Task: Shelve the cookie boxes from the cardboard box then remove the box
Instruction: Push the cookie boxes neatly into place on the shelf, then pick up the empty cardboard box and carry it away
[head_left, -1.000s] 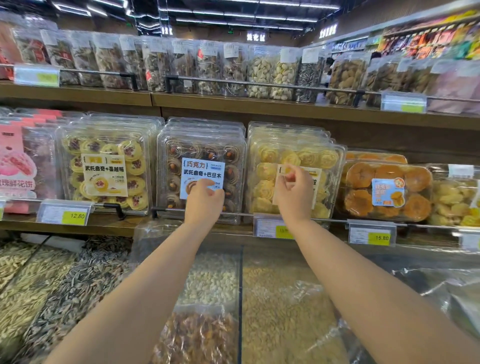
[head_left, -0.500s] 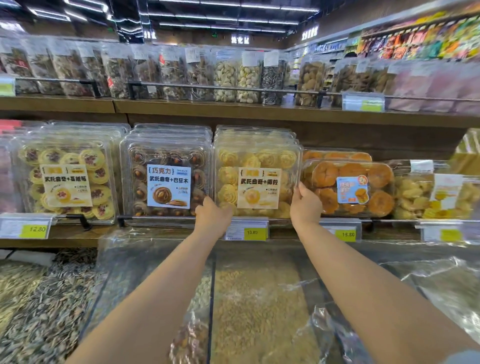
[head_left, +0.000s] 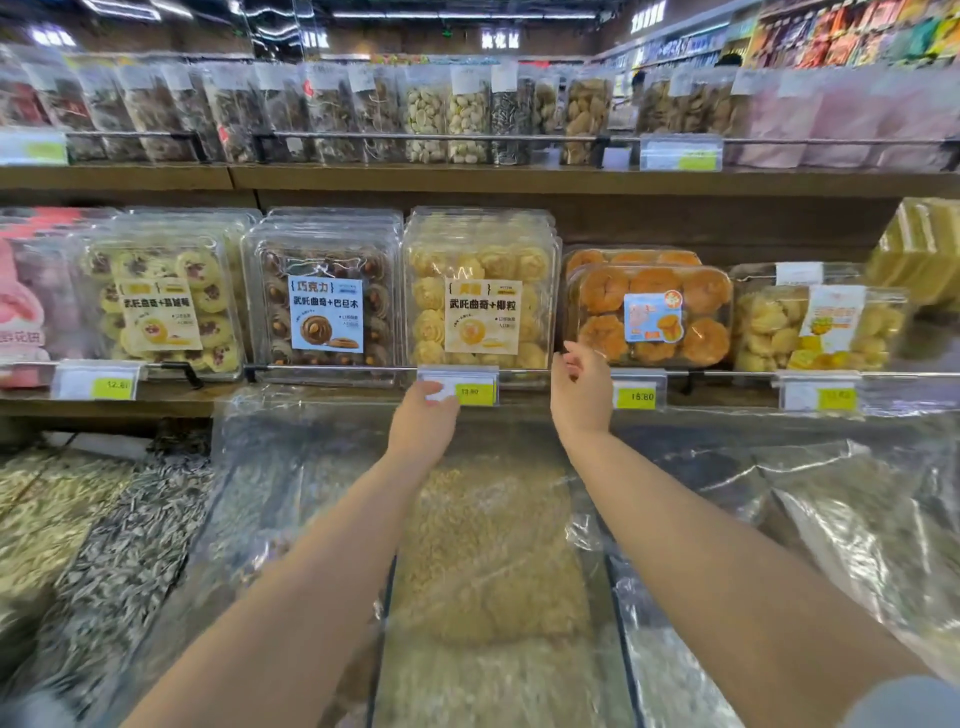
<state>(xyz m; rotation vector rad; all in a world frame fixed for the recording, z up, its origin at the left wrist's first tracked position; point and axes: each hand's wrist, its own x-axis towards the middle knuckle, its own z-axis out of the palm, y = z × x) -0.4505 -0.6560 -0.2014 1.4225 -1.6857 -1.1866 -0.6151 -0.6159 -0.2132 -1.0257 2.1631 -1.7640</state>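
My left hand (head_left: 423, 423), at the price tag (head_left: 470, 389), and my right hand (head_left: 581, 397), nearer by the stack's lower right corner, hung empty and loose-fingered just below the yellow cookie boxes (head_left: 480, 291) standing upright on the shelf (head_left: 171, 400). The cardboard box was out of view.

Cookie boxes (head_left: 480, 291): clear plastic, labels forward, standing upright in 3 side-by-side rows on shelf (head_left: 176, 399).
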